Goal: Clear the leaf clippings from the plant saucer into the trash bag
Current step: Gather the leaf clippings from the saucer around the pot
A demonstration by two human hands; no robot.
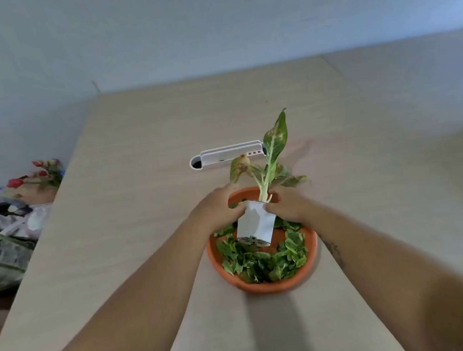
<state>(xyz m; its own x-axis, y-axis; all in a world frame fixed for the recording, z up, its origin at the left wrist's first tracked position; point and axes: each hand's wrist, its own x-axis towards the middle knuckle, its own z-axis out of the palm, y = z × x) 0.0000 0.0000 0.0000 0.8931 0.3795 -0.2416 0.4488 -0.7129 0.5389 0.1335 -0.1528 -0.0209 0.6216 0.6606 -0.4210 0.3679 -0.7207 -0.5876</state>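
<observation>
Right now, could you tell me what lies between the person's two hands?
In the head view, the white plant pot sits between the left hand and right hand, tilted and lifted over the orange saucer of leaf clippings.

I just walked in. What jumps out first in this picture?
Two hands, left and right, hold a small white pot with a leafy plant, tilted above an orange saucer in the middle of the table. Green leaf clippings fill the saucer's near side. A white tray lies behind.
</observation>
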